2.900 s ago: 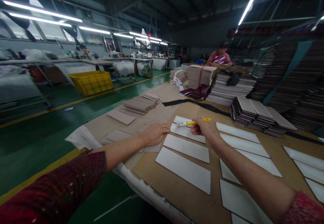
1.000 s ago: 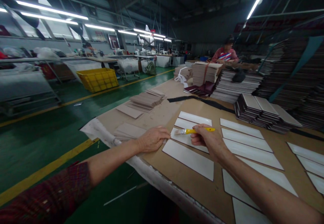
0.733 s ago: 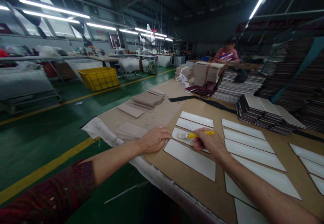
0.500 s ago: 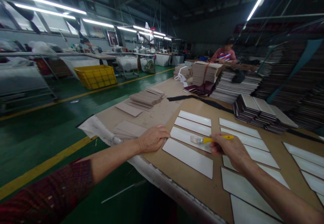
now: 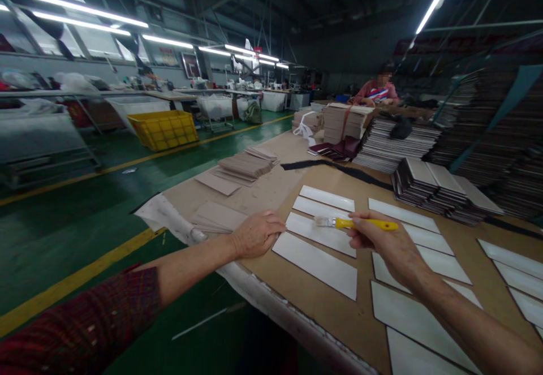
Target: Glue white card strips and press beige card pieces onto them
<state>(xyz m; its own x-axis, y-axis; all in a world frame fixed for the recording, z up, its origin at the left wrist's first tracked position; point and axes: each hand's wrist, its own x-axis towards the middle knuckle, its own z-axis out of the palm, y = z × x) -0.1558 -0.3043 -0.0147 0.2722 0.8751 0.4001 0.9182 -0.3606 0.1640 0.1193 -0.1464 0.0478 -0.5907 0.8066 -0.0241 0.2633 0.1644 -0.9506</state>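
A paintbrush (image 5: 365, 224) with a yellow handle is gripped in my right hand (image 5: 384, 242), its fingers closed around the handle. Its pale bristles point left, over a white rectangular panel (image 5: 326, 237) with a thin dark edge. My left hand (image 5: 258, 233) lies at that panel's left end, fingers curled together against its edge. Another white panel (image 5: 318, 264) lies nearer to me, and two narrower-looking ones, including a glossy panel (image 5: 326, 197), lie beyond. Part of a neighbouring column of panels is hidden behind my right hand and forearm.
Grey-brown boards (image 5: 246, 166) lie in loose piles on the table's left side. A black strip (image 5: 339, 167) crosses the table behind the panels. Stacked panels (image 5: 428, 177) stand back right, and a co-worker (image 5: 377, 89) is behind. A yellow crate (image 5: 163, 130) sits on the floor.
The brush has moved slightly left and up over the panel, and its handle has turned to slope the other way. My left hand stays at the panel's end.
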